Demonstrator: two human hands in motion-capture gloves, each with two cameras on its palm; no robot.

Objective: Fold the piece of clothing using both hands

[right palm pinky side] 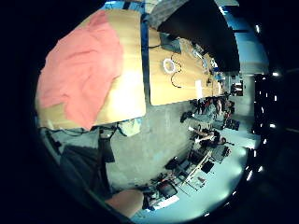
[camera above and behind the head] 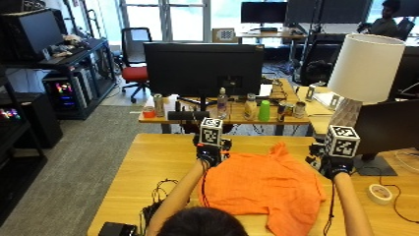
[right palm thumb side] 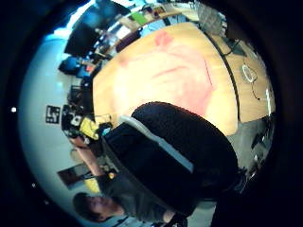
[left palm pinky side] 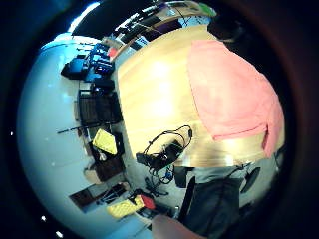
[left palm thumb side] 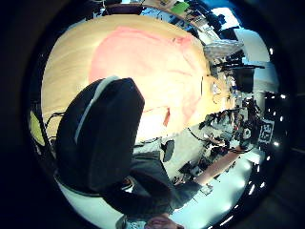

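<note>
An orange garment (camera above and behind the head: 262, 189) lies spread and rumpled on the wooden table (camera above and behind the head: 157, 162), one corner hanging toward the front edge. My left hand (camera above and behind the head: 209, 156) hovers at its far left edge and my right hand (camera above and behind the head: 332, 167) at its right edge. Neither hand holds cloth. The palm views look down from well above: the garment (left palm pinky side: 229, 94) (left palm thumb side: 152, 67) (right palm pinky side: 79, 65) (right palm thumb side: 170, 80) lies flat on the tabletop with no finger on it. A black gloved thumb (left palm thumb side: 102, 138) fills part of the left thumb side view, and another thumb (right palm thumb side: 175, 156) part of the right thumb side view.
A black monitor (camera above and behind the head: 203, 69) and a row of bottles (camera above and behind the head: 255, 108) stand on the desk behind. A white lamp (camera above and behind the head: 363, 69) is at the far right and a tape roll (camera above and behind the head: 378, 192) lies right of the garment. Black cables (camera above and behind the head: 160, 189) lie at the front left.
</note>
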